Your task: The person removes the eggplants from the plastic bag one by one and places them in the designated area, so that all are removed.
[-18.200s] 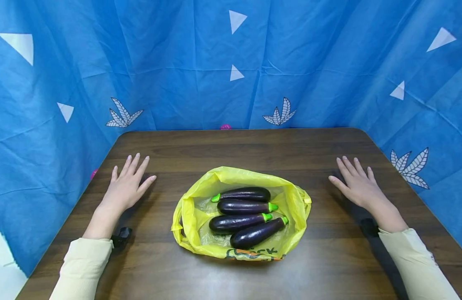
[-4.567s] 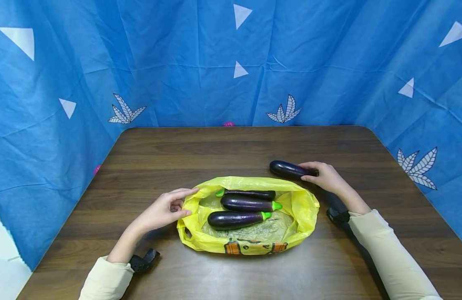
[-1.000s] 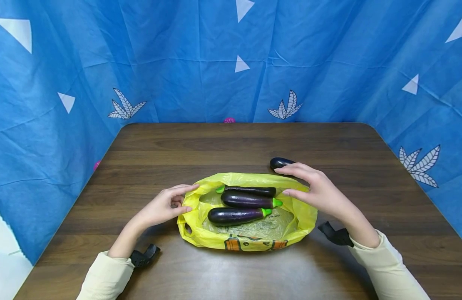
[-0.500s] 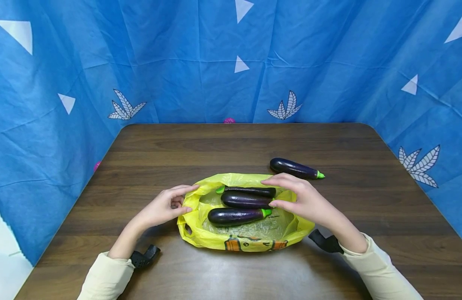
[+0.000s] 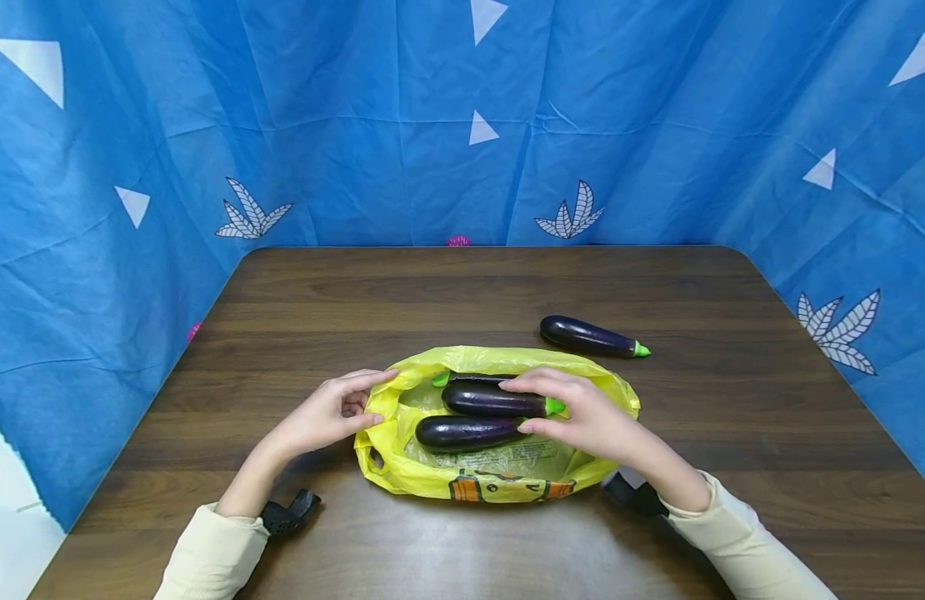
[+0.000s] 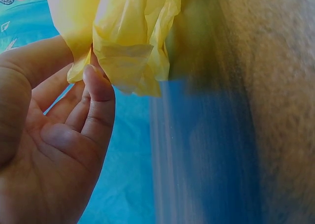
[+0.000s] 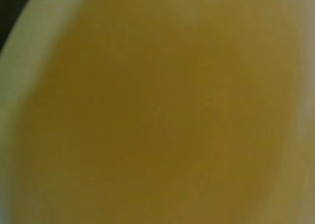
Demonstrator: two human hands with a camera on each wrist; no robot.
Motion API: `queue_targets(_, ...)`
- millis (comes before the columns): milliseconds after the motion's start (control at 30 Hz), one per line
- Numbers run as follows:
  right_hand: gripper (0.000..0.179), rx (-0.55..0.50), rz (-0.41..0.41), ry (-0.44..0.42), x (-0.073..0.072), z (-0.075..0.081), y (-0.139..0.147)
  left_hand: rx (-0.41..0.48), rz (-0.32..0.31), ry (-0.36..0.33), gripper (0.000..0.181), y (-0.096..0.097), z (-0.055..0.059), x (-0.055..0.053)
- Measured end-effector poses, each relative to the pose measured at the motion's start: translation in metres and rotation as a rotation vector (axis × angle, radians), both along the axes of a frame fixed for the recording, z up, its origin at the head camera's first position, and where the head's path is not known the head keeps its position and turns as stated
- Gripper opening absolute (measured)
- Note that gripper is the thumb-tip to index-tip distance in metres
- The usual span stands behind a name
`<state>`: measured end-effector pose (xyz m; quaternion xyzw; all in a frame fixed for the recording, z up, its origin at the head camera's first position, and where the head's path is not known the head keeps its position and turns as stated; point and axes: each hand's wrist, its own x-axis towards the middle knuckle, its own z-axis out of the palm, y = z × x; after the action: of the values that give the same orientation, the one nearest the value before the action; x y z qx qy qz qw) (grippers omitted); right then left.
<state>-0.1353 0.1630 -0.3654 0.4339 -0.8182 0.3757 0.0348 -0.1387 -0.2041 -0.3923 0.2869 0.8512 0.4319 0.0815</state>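
A yellow plastic bag (image 5: pixel 402 475) lies open-mouthed on the table with three eggplants inside: a front one (image 5: pixel 462 433), a middle one (image 5: pixel 485 399) and a partly covered rear one (image 5: pixel 481 378). My left hand (image 5: pixel 323 417) pinches the bag's left rim; the left wrist view shows the gathered plastic (image 6: pixel 128 51) at its fingers. Over the bag's right half is my right hand (image 5: pixel 582 417), fingers and thumb spread apart above the eggplants' stem ends. The thumb hides the front eggplant's green tip; contact is unclear. In the right wrist view only blurred yellow shows.
Another eggplant (image 5: pixel 590 337) lies on the wooden table (image 5: pixel 402 300) just behind the bag's right side, green stem to the right. A blue curtain (image 5: pixel 342 125) hangs around the back and sides of the table.
An eggplant that was in the bag earlier was carried out by my right hand and released behind it. Since then the right hand has come back over the bag, moving left. My left hand stays put.
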Motion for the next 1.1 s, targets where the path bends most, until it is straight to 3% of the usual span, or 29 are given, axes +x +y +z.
queue_targets(233,0.049,0.018,0.023,-0.069,0.002,-0.008,-0.006,0.0,0.002,0.006,0.058,0.0,0.0,0.0)
queue_targets(600,0.047,0.044,0.014,-0.112,0.0,-0.018,-0.008,-0.011,0.004,0.002,0.059,0.001,0.002,0.0)
queue_targets(1100,0.047,0.077,0.043,-0.093,-0.001,-0.03,-0.012,-0.018,0.007,0.021,0.058,0.0,-0.001,0.001)
